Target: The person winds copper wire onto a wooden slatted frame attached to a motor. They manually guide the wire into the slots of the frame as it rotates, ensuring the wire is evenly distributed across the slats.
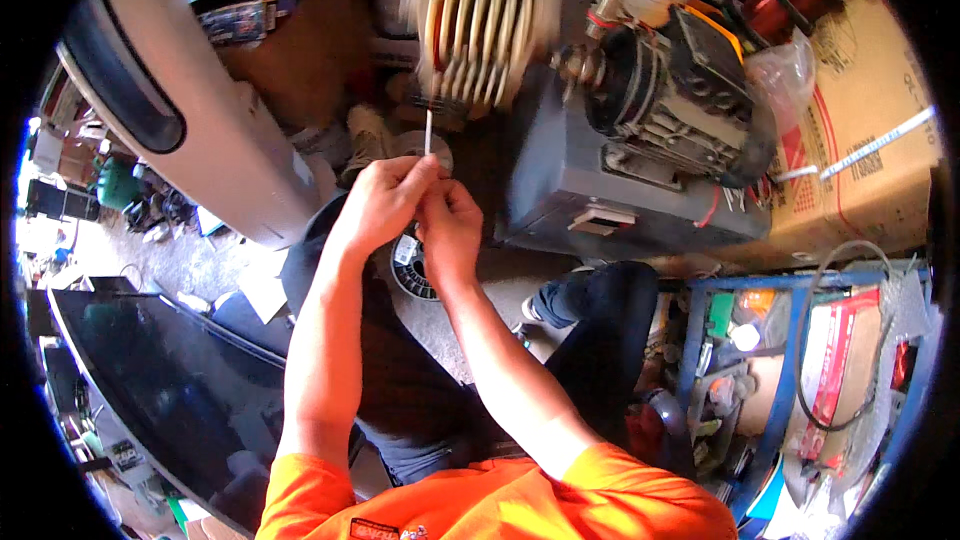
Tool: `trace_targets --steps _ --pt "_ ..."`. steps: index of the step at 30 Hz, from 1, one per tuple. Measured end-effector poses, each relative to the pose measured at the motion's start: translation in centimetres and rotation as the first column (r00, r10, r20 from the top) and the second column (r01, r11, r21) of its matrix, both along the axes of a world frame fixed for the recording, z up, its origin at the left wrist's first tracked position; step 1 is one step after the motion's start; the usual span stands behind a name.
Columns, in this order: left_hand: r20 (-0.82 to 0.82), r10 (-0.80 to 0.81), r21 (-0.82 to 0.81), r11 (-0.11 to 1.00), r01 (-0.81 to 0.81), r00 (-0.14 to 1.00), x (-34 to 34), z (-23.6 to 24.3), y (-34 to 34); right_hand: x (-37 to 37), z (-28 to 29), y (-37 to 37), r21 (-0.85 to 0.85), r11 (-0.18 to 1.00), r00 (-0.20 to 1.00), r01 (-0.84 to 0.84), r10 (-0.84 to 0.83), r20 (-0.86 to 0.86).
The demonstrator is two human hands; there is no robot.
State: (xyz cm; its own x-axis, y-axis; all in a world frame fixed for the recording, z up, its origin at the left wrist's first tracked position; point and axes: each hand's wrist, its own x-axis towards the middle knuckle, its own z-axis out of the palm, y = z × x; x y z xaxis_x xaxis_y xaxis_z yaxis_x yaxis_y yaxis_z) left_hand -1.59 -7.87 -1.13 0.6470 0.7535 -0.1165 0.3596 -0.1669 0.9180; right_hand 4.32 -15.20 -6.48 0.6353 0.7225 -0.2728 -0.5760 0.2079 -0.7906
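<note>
My left hand (383, 198) pinches the lower end of a thin white tube (429, 132) between thumb and fingers. Pressed against it, my right hand (452, 228) is closed too, its fingers curled; what they hold is hidden. The tube points up toward a winding former (478, 28), a row of several pale discs with gaps between them. Reddish strands show on the former's left part, and its outer edges are blurred. Below my hands sits a round black spool (413, 277) with a white label.
Right of the former, a dark motor (672, 100) is mounted on a grey metal box (610, 185). A cardboard box (868, 175) stands beyond it. A blue-framed rack (785, 370) with assorted parts is at lower right. A dark panel (160, 390) and a pale cabinet (200, 130) lie left.
</note>
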Motion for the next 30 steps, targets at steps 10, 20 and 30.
trace_targets --steps 10,20,30 --pt "0.029 0.018 -0.034 0.999 -0.017 0.999 0.2 -0.2 0.0 0.0 0.3 0.4 0.088 0.995 0.999 0.037 -0.038 0.006" --pt "0.036 0.004 -0.023 1.000 -0.004 0.999 0.2 0.0 -0.1 0.0 0.4 0.4 0.080 0.995 0.997 0.058 -0.062 0.046" --pt "0.031 0.012 -0.020 1.000 -0.011 0.999 0.3 0.0 -0.1 -0.2 0.5 0.6 0.097 0.993 0.998 0.070 -0.071 -0.001"
